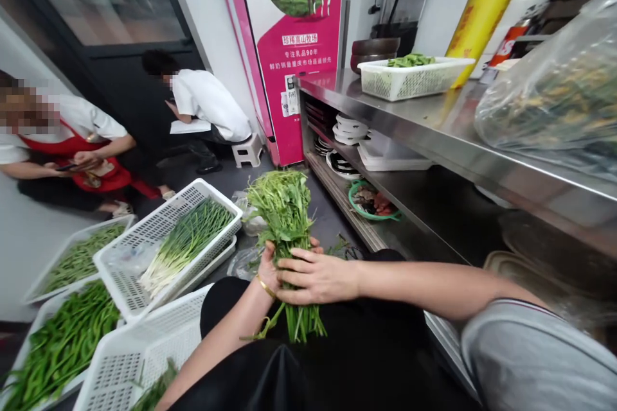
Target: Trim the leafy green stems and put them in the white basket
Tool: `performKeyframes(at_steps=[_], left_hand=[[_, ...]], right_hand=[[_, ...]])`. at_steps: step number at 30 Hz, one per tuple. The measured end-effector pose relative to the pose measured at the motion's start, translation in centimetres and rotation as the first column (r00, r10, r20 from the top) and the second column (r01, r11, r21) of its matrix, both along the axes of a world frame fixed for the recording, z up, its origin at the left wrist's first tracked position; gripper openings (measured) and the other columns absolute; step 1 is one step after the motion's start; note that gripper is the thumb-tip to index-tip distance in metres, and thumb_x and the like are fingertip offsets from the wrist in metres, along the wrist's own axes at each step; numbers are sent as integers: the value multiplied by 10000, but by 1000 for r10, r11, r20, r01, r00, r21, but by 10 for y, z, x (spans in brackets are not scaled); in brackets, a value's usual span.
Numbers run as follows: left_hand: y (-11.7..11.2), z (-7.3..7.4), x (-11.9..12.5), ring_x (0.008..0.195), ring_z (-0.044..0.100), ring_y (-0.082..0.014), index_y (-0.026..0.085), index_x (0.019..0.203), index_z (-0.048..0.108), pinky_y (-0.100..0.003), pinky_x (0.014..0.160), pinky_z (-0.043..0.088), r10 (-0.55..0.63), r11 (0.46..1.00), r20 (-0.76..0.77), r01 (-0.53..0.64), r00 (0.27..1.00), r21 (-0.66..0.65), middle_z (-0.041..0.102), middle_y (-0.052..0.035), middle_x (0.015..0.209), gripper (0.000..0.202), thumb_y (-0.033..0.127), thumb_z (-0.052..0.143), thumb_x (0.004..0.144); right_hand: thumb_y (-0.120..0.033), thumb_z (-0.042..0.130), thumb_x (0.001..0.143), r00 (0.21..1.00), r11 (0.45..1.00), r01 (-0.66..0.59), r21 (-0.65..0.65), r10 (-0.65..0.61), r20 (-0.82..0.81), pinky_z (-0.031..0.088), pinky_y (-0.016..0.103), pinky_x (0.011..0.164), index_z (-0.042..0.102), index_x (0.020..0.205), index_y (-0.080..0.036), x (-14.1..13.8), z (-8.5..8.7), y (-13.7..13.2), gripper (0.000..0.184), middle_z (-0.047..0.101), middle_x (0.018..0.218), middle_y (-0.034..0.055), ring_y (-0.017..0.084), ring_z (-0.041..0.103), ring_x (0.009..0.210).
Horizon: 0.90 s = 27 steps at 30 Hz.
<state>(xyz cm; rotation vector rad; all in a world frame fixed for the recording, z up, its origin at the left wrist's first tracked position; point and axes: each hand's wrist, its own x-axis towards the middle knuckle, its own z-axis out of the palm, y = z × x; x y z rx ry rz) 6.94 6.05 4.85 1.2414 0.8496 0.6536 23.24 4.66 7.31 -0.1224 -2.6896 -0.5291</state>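
A long bunch of leafy greens point(284, 209) stands over my lap, leafy tops pointing away and cut stems toward me. My left hand point(270, 270), with a gold bracelet at the wrist, is wrapped around the bunch from the left and behind; some of its fingertips show at the far right side. Across the front of the stems lies my right hand point(321, 276), its fingers curving over them toward the left hand. The bunch is held between both hands. A few loose stems stick out below on the left.
White baskets hold scallions point(190, 241), green peppers point(70, 334) and green beans point(84, 253) at left. A steel shelf unit point(409, 122) with plates runs along the right, a basket point(409, 80) on top. Two people point(207, 99) sit beyond.
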Motion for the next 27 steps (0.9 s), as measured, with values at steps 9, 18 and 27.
performKeyframes(at_steps=[9,18,27], left_hand=[[25,-5,-9,641,665,-183,108,926,638,-262,530,520,197,884,379,3,904,-467,675,-56,715,251,232,613,709],[79,20,31,690,660,-158,106,822,671,-287,712,539,569,821,248,-525,784,-222,707,-48,734,193,112,708,632],[57,-14,-15,858,676,-301,71,995,657,-469,783,538,337,883,244,-215,909,-416,717,-153,853,310,256,557,767]], right_hand=[[-243,521,824,703,589,94,-802,-610,-366,387,459,1012,419,1300,-259,48,-26,-25,487,514,1275,108,241,450,1233],[-394,725,619,637,30,16,-999,-771,-13,477,390,819,499,1101,-182,-10,-38,38,573,619,1002,68,226,591,926],[-390,600,734,651,-249,-305,-919,-759,-10,496,254,544,510,1025,-180,13,-55,3,370,592,703,-9,127,611,601]])
